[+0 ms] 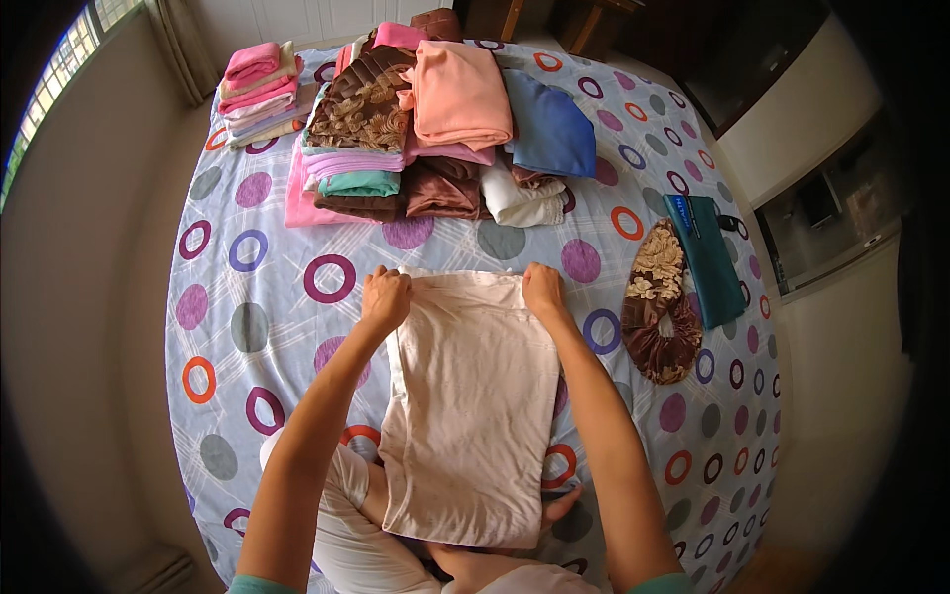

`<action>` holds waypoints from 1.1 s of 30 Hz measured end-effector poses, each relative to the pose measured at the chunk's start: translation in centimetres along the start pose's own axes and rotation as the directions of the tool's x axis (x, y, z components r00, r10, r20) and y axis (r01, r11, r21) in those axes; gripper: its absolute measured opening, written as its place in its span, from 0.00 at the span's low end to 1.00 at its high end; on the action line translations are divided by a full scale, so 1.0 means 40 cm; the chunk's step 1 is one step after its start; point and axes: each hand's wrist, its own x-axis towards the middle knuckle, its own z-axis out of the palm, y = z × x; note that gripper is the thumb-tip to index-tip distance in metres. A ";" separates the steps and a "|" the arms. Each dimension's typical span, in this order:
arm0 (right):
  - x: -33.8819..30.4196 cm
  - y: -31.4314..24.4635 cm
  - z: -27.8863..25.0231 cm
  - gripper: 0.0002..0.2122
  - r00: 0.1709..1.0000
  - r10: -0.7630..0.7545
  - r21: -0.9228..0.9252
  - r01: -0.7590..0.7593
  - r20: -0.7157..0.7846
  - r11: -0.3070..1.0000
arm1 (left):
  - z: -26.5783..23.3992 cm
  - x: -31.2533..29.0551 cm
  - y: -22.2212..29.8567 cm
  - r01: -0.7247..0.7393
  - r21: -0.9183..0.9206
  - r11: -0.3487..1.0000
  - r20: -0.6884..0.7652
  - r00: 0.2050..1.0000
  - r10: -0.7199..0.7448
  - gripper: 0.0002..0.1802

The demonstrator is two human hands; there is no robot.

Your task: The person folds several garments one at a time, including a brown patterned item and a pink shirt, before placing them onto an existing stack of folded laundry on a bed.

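Note:
A pale cream-pink cloth garment [473,396] is stretched between my two hands, its near end hanging over my crossed legs. Its kind is not plain; it looks like a soft, folded piece of clothing. My left hand [387,297] is closed round its far left corner. At the far right corner, my right hand [542,292] grips it with fingers curled. Both arms reach forward, and the far edge runs fairly straight from fist to fist.
I sit on a bed with a dotted, ringed sheet [287,337]. Beyond the garment stand folded piles, with a peach cloth [460,94] and a blue one [550,124]. A smaller stack [259,99] is far left. Rightward lie a brown floral cloth piece [661,302] and a teal pouch [709,262].

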 end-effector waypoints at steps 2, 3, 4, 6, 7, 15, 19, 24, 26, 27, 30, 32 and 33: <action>0.010 -0.022 -0.030 0.03 0.991 0.031 0.114 -0.015 -0.132 0.993 | -0.015 0.006 -0.016 0.026 -0.062 0.998 -0.061 0.998 -0.030 0.04; 0.016 -0.022 -0.052 0.02 0.977 0.054 0.161 -0.020 -0.208 0.987 | -0.018 0.013 -0.013 0.028 -0.103 0.994 -0.097 0.995 -0.038 0.05; 0.026 -0.008 -0.042 0.02 0.957 0.025 0.180 0.029 -0.290 0.983 | -0.016 0.016 -0.009 0.032 -0.075 0.997 -0.129 0.991 -0.041 0.04; 0.029 -0.001 -0.021 0.02 0.976 0.061 0.224 -0.013 -0.210 0.974 | 0.000 0.017 -0.002 0.048 0.000 0.999 -0.117 0.992 -0.048 0.04; 0.029 0.001 -0.015 0.03 0.982 0.078 0.245 -0.034 -0.170 0.969 | 0.005 0.015 0.002 0.056 0.037 0.998 -0.113 0.992 -0.052 0.04; -0.198 -0.070 -0.010 0.19 0.930 -0.331 0.048 0.342 -0.160 0.938 | 0.042 -0.100 0.126 -0.386 0.138 0.912 -0.022 0.920 0.392 0.26; -0.223 -0.067 0.028 0.26 0.921 -0.389 -0.098 0.390 0.035 0.916 | 0.063 -0.099 0.090 -0.261 0.078 0.962 0.072 0.964 0.255 0.40; -0.171 0.089 0.022 0.25 0.997 -0.073 -0.166 0.071 -0.003 0.984 | 0.071 -0.074 0.050 -0.246 0.090 0.965 0.130 0.964 0.233 0.40; -0.161 0.114 -0.005 0.23 0.997 -0.015 -0.184 0.002 -0.072 0.983 | 0.056 -0.069 0.031 -0.266 0.026 0.964 0.137 0.956 0.260 0.40; -0.159 0.120 -0.015 0.21 0.992 0.045 -0.154 -0.063 -0.115 0.986 | 0.055 -0.077 0.025 -0.270 -0.010 0.963 0.149 0.952 0.268 0.40; -0.226 0.113 -0.061 0.18 0.981 -0.028 0.040 0.037 -0.194 0.999 | -0.009 -0.150 0.083 -0.419 0.064 0.906 0.290 0.876 0.385 0.38; -0.314 0.087 -0.079 0.16 0.988 -0.101 0.246 0.129 -0.121 0.961 | -0.076 -0.214 0.138 -0.502 0.024 0.865 0.455 0.776 0.438 0.36; -0.376 0.076 -0.087 0.14 0.987 -0.151 0.288 0.160 -0.055 0.944 | -0.094 -0.254 0.159 -0.507 -0.117 0.854 0.539 0.690 0.484 0.35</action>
